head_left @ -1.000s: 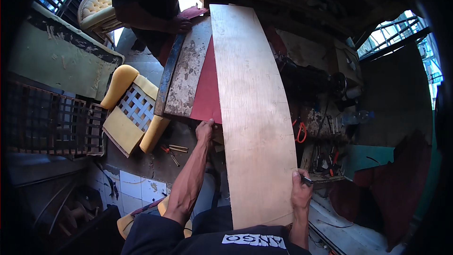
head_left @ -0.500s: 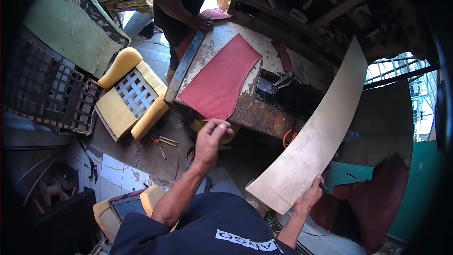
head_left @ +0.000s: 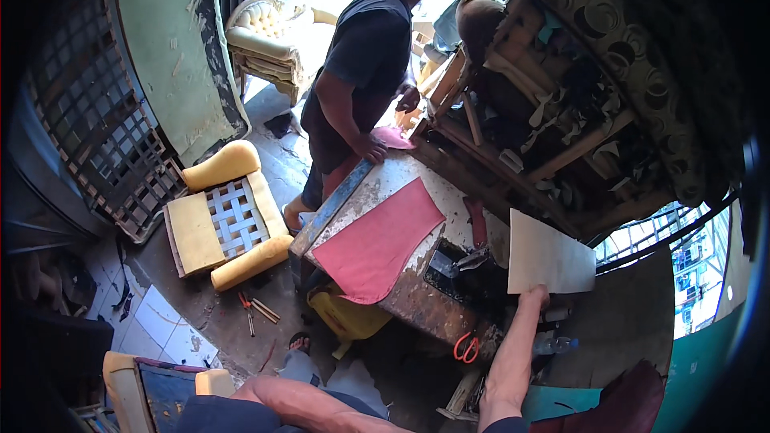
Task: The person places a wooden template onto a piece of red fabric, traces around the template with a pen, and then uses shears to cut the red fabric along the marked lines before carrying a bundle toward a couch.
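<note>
- The right hand [head_left: 536, 297] was clamped on the near edge of a pale wooden board [head_left: 550, 255], with the arm stretched forward; exactly how each finger lay was too small to make out.
- The board was at the right of the table [head_left: 425, 309], clear of the red cloth.
- The left forearm [head_left: 301, 402] crossed low in front of the body and ran out at the lower edge; the left hand was out of sight, so I could not tell whether its fingers were apart or together.
- The red cloth [head_left: 381, 242] lay flat on the worn table top, one corner hanging over the near edge above a yellow bag [head_left: 353, 317].
- Scissors [head_left: 466, 348] with orange handles were at the near side of the table, and a clear plastic bottle [head_left: 553, 345] was near the right forearm.
- Across the table stood another person [head_left: 361, 72], turned away, one hand resting at the table's corner beside a pink scrap [head_left: 394, 138].
- A yellow chair [head_left: 192, 236] with woven grey straps was left of the table; pliers [head_left: 246, 302] and thin sticks [head_left: 265, 312] lay on the floor near it.
</note>
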Demonstrator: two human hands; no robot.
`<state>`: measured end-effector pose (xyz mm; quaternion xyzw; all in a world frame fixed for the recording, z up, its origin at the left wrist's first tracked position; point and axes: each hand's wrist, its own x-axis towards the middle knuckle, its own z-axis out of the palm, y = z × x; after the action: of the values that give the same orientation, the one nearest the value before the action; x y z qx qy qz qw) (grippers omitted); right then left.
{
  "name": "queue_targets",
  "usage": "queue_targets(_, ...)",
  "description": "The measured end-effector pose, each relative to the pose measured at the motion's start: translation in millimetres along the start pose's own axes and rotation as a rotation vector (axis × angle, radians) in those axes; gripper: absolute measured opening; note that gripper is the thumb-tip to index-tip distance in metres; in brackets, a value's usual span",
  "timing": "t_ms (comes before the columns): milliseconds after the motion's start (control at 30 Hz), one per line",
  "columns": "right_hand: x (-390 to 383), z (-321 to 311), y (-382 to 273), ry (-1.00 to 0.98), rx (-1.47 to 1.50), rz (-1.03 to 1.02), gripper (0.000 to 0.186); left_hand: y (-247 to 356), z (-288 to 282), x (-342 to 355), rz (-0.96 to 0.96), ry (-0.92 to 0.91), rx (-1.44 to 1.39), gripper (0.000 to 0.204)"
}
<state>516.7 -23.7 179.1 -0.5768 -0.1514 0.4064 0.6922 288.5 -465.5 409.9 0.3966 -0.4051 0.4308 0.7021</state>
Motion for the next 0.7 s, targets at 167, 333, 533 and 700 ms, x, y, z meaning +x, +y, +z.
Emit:
queue_targets(167,-4,85,36,0.057,-0.133,0.068,0.045,-4,-46,7,-0.005,0.066,0.056,0.063)
queue_targets(333,47,103,67,-0.225,-0.202,0.242,0.035,-12,-93,22,-0.006,0.091,0.069,0.064)
queue_targets(533,5,53,61,-0.577,-0.521,0.103,0.016,-17,-131,29,0.011,0.193,0.132,0.066)
queue_targets(700,-96,-23,68,-1.119,-1.090,-0.138,0.014,-12,-167,21,0.008,0.266,0.180,0.068)
